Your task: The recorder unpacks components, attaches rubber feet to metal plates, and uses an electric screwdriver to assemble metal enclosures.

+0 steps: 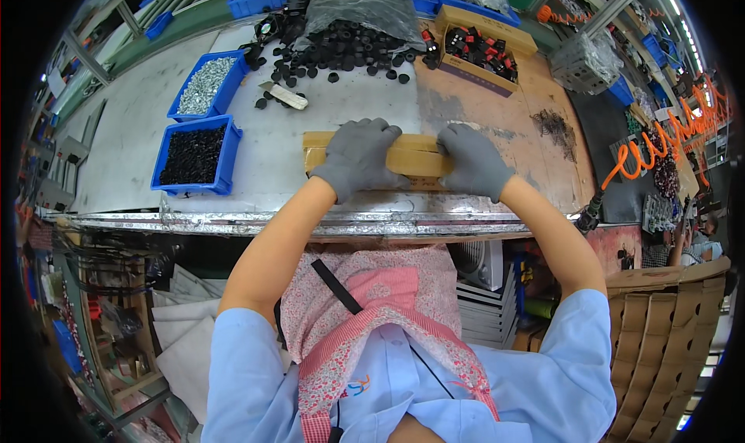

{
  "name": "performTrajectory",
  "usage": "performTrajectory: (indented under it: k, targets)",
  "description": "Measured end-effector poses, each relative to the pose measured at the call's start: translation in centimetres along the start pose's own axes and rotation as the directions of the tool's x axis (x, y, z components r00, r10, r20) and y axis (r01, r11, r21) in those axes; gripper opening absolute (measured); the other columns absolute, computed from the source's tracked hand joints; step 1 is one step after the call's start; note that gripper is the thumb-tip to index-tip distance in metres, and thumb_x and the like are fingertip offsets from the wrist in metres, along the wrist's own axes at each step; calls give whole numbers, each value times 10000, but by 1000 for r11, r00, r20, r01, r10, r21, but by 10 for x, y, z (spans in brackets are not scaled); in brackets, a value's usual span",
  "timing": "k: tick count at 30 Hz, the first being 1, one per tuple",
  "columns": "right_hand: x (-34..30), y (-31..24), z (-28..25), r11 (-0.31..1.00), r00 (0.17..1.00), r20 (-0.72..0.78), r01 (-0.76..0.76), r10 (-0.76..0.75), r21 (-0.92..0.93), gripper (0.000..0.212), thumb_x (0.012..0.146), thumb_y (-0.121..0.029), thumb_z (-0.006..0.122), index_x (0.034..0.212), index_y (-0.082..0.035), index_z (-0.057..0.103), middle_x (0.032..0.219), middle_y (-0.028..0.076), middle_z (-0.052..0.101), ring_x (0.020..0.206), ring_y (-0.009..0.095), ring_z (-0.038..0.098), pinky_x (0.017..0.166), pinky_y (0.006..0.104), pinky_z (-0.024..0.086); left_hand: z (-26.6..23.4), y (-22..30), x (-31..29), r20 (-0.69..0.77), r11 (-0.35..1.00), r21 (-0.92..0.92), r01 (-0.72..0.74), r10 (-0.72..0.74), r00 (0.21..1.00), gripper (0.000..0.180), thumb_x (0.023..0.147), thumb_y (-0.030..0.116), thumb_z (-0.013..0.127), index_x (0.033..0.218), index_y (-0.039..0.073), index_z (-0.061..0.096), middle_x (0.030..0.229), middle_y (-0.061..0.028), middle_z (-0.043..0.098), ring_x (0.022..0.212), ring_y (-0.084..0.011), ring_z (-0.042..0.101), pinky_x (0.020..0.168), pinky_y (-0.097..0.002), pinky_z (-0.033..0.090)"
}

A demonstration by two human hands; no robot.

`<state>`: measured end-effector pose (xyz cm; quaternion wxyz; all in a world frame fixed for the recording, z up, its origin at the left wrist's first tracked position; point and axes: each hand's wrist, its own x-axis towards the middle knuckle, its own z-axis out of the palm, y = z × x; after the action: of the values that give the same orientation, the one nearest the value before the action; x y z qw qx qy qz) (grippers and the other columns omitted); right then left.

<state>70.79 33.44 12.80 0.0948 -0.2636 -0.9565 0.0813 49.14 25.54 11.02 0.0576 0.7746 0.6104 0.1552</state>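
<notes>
A long, narrow cardboard box (420, 155) lies crosswise near the front edge of the worktable. My left hand (358, 156), in a grey glove, is wrapped over its left part. On its right end rests my right hand (472, 162), gloved the same way, with fingers curled round the end. A strip of brown tape seems to run along the top of the box. Both hands hide much of its ends and sides, and what is inside cannot be seen.
To the left stand two blue bins, one with silvery metal parts (206, 87), one with black screws (191, 157). Black round caps (341, 47) spill from a plastic bag at the back. An open carton (479, 61) holds black-and-red parts. An orange coiled hose (660, 144) hangs at right.
</notes>
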Motion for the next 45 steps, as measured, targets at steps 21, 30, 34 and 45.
performTrajectory:
  k: [21, 30, 34, 45]
  targets:
    - [20, 42, 21, 992, 990, -131, 68, -54, 103, 306, 847, -320, 652, 1021, -74, 595, 843, 184, 614, 803, 389, 607, 682, 441, 479, 18, 47, -62, -289, 923, 316, -221, 316, 904, 316, 730, 203, 595, 1025, 92, 624, 803, 8, 532, 797, -160, 535, 739, -324, 420]
    - [41, 60, -2, 925, 934, 155, -346, 323, 158, 476, 819, -513, 625, 1046, -95, 623, 953, 159, 638, 923, 333, 604, 775, 423, 473, -10, 25, -46, -241, 979, -177, -97, 53, 969, 226, 836, 276, 630, 987, 112, 665, 858, -77, 662, 796, -269, 625, 687, -367, 495]
    - [5, 28, -12, 991, 978, -167, -134, 129, -21, 477, 754, -422, 720, 1080, -99, 591, 1028, 128, 602, 970, 322, 571, 814, 418, 458, -26, -3, -31, -167, 934, -347, 85, -150, 974, 211, 856, 247, 619, 1005, 106, 668, 897, -90, 660, 868, -279, 634, 753, -373, 499]
    - [-33, 55, -10, 723, 736, 129, -677, 665, 136, 614, 693, -258, 770, 1221, -87, 507, 1148, 151, 586, 1030, 273, 598, 905, 360, 464, -36, -32, 6, -153, 971, 203, -128, 161, 975, 192, 693, 218, 727, 866, 144, 686, 928, -31, 572, 956, -255, 523, 766, -391, 460]
